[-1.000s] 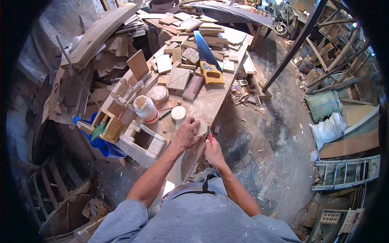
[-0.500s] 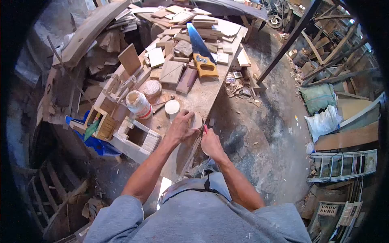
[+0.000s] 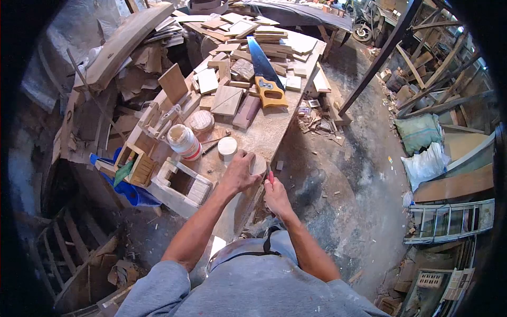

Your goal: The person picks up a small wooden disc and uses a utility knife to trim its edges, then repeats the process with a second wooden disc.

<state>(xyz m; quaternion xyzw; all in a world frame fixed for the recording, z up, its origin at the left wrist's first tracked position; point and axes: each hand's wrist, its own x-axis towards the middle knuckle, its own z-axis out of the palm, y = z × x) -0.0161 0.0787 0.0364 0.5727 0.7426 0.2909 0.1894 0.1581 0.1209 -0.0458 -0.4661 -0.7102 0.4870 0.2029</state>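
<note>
My left hand (image 3: pixel 240 171) is closed around a round wooden disc (image 3: pixel 258 165), pressing it down at the near right edge of the workbench. My right hand (image 3: pixel 277 196) grips a small red-handled knife (image 3: pixel 271 177), its thin blade pointing away from me along the disc's right side. Just beyond my left fingers lies a paler round piece (image 3: pixel 227 145). A white jar (image 3: pixel 183 141) with a red-marked label stands further left, and a rectangular wooden frame (image 3: pixel 198 189) sits left of my left forearm.
A handsaw (image 3: pixel 271 95) with a yellow handle rests on wood offcuts (image 3: pixel 227 100) at the far side of the bench. A small slatted wooden box (image 3: pixel 141 168) stands at the left edge. Scraps litter the floor (image 3: pixel 338 211) to the right.
The whole view has shifted slightly. My right hand has drawn a little toward me with the knife, showing more of its blade beside the disc. My left hand keeps its hold.
</note>
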